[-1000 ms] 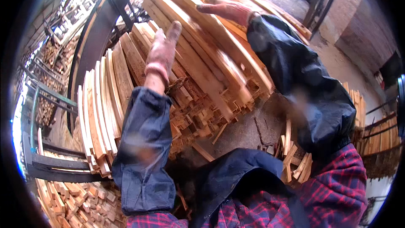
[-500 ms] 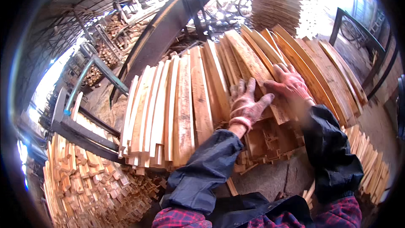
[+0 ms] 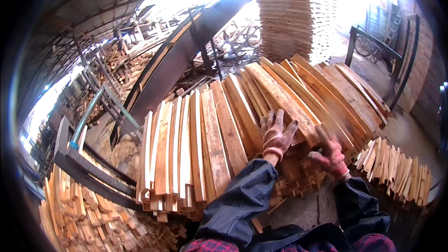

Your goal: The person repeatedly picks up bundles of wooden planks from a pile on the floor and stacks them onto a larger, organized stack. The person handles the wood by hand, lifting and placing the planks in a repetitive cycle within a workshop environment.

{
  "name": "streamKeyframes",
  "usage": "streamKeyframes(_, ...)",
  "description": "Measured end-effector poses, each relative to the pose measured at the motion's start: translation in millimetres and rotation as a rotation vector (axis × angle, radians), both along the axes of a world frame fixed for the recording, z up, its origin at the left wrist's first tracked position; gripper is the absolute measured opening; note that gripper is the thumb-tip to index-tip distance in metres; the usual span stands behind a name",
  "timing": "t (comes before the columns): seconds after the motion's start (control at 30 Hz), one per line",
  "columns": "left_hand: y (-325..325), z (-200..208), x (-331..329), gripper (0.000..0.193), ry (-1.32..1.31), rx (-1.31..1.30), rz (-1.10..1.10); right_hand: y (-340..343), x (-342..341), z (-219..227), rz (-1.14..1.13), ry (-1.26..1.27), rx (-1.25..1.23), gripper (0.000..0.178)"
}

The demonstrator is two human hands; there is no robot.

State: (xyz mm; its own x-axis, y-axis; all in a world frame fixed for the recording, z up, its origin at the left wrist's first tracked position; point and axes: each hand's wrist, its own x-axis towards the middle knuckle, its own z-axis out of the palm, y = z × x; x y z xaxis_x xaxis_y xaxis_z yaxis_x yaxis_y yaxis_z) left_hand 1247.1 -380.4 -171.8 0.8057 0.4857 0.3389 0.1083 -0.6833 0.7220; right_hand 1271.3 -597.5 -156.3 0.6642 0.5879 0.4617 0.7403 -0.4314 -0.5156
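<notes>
A wide row of long wooden boards lies side by side in front of me, their near ends uneven. My left hand, in a reddish knit work glove, rests on the near part of the boards with its fingers spread. To its right, my right hand, gloved alike, is at the near end of a thick rough-faced board. Its fingers are stretched out, with the thumb apart, and look slightly blurred. Neither hand is closed round a board. Under the hands, more board ends show in shadow.
A dark metal frame borders the boards on the left. Stacks of cut slats stand at lower left and right. Behind rise a sloping dark beam and a tall stack of thin boards. Another metal frame stands far right.
My right hand has drawn back toward me, from the top of the boards to their near ends. My left hand stays on the boards. The whole view has shifted, showing more of the background.
</notes>
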Motion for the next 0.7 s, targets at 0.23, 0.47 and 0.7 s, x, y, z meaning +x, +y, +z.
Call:
streamKeyframes(0.23, 6, -13, -8, 0.070, -0.166, -0.017, 0.020, 17, -6, -6, -0.088, -0.129, 0.054, 0.064)
streamKeyframes(0.47, 12, -20, -2, 0.067, -0.195, 0.069, 0.034, 46, 13, -5, -0.062, -0.392, 0.264, 0.027)
streamKeyframes(0.7, -23, -45, -52, 0.060, -0.311, 0.322, -0.163, 38, -28, -29, -0.298, -0.277, 0.088, 0.066)
